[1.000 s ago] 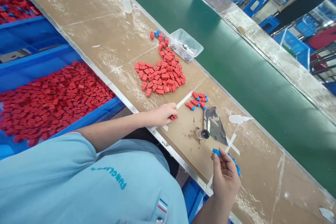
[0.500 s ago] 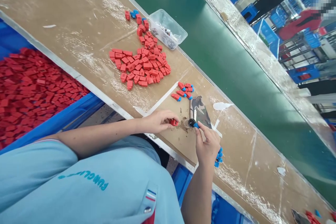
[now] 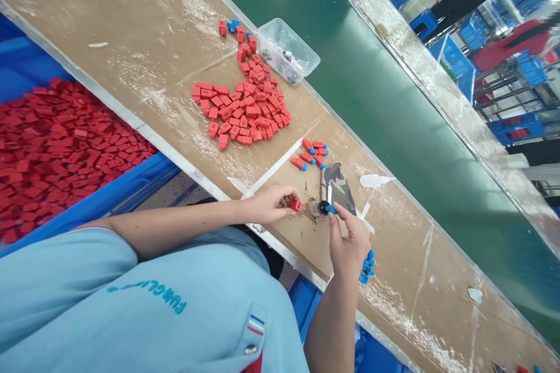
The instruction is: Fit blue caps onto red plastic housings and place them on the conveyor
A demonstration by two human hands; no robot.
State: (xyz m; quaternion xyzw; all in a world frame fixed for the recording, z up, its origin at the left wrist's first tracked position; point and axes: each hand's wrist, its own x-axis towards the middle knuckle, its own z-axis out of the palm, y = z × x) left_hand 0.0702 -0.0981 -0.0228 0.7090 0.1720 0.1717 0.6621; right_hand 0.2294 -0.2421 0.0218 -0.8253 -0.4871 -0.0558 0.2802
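Observation:
My left hand [image 3: 272, 204] pinches a small red plastic block [image 3: 296, 206] above the brown board. Between the fingertips of my right hand [image 3: 350, 239] is a small blue plastic piece [image 3: 331, 209]. That piece is at the black rim of a small round pot [image 3: 322, 207]; whether it dips inside, I cannot tell. Behind the pot lies a camouflage-patterned cloth [image 3: 343, 189]. Several red blocks with blue ends [image 3: 308, 157] lie together just beyond my hands. More blue pieces [image 3: 367, 267] sit beside my right wrist.
A big pile of red blocks [image 3: 245, 108] spreads over the table to the left. Behind it stands a clear plastic tub [image 3: 289, 52] with small parts. A blue crate [image 3: 144, 169] full of red blocks is at lower left. A green conveyor belt [image 3: 363, 64] runs along the far side.
The view has shifted slightly, so everything appears a little further right. Both hands keep their grips, and the blue piece stays by the pot's rim.

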